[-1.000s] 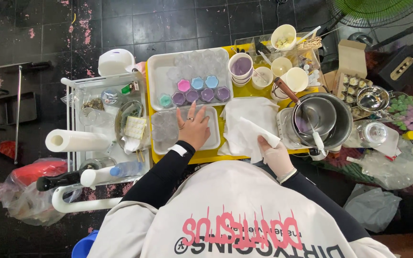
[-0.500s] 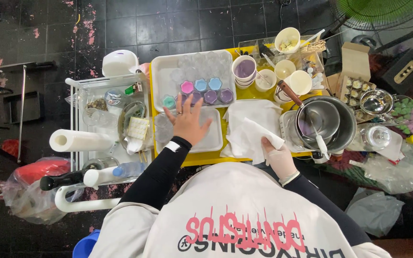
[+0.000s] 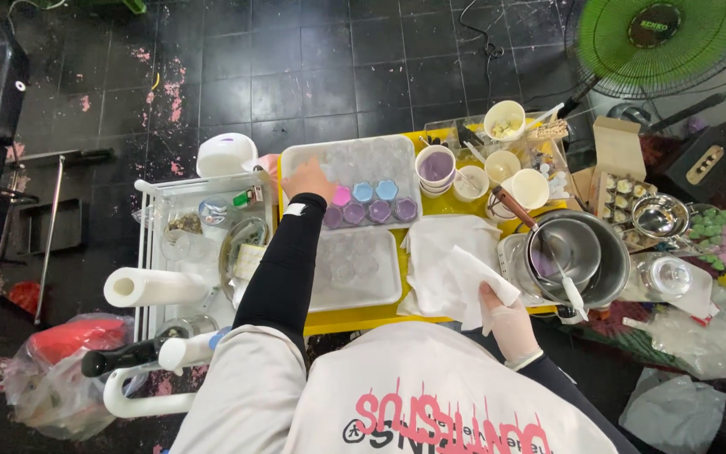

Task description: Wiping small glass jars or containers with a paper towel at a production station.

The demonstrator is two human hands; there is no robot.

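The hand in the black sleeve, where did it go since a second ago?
The left hand moved up from the near white tray to the far tray beside the coloured cups. It holds nothing. The right hand stayed on the white paper towel.

A makeshift home craft workshop for casting small moulded pieces, set up on a black tiled floor (image 3: 296,76) spattered with pink. A low yellow table (image 3: 380,318) carries white trays of small cups with pink, blue and purple fills, and beside them a steel pot (image 3: 586,252). Left of the table stands a white trolley (image 3: 157,277); behind the table, a green fan (image 3: 657,38)
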